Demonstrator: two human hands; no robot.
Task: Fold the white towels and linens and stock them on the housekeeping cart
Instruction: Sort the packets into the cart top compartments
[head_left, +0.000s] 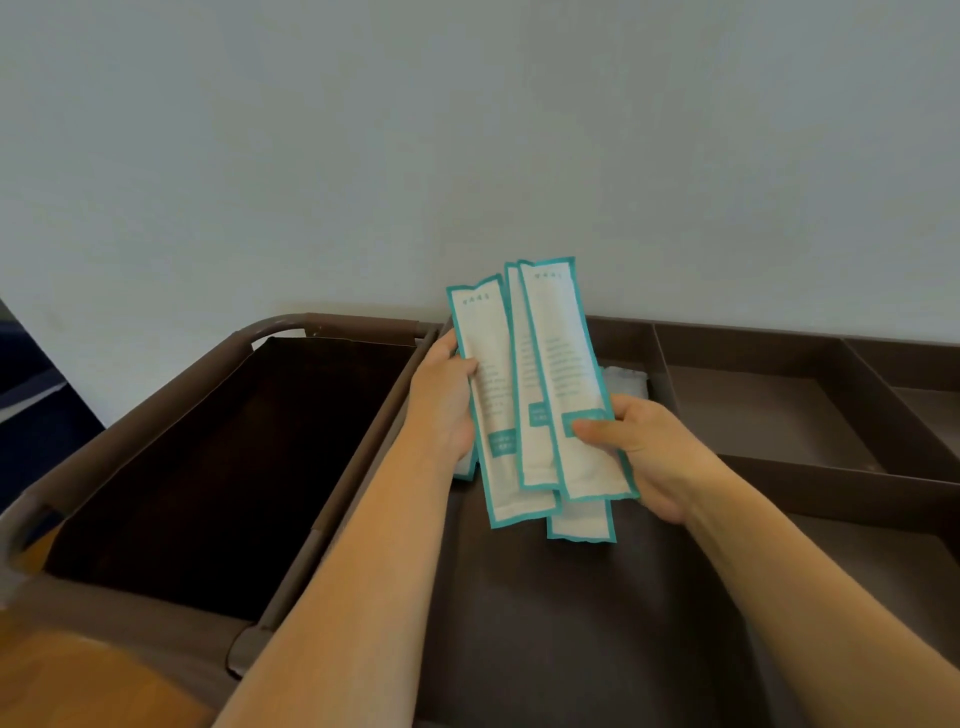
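Several long white packets with teal borders (545, 374) are fanned out above the top tray (571, 623) of the brown housekeeping cart. My left hand (447, 400) holds the leftmost packet by its left edge, thumb on its front. My right hand (639, 447) pinches the lower ends of the right-hand packets, thumb across the teal label. A small patch of white cloth (626, 379) shows in the tray behind the packets, mostly hidden.
On the left hangs the cart's dark, deep linen bag (223, 467) in its brown frame. Divided brown compartments (769, 410) lie on the right of the tray. A pale wall stands right behind the cart. Wood floor shows at the bottom left.
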